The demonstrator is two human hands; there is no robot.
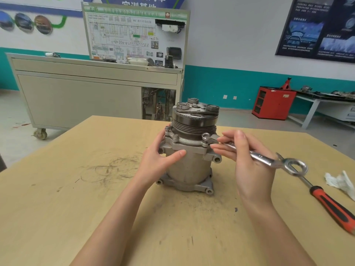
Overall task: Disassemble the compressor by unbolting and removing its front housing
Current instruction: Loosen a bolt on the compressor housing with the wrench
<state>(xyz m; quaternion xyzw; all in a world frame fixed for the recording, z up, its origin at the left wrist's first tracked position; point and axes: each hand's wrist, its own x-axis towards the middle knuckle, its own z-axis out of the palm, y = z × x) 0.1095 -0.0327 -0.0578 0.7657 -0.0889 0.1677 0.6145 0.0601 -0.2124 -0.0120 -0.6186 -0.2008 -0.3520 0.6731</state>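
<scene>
The left hand point(156, 162) grips the compressor point(189, 166), fingers hidden behind it and thumb across the cast grey front housing point(189, 145); the right hand point(247, 166) pinches a chrome wrench point(259, 157), ring end on the housing's right corner; the compressor stands upright mid-bench point(76, 189), ribbed black pulley point(194, 121) uppermost; the frame edge cuts off an orange-handled screwdriver point(330, 204).

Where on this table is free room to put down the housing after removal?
Bare wood lies left of the compressor, out to the left edge of the table. The right side is crowded: wrench, screwdriver, crumpled cloth.

Screwdriver point(326, 202) (orange handle) runs off the right edge.
</scene>
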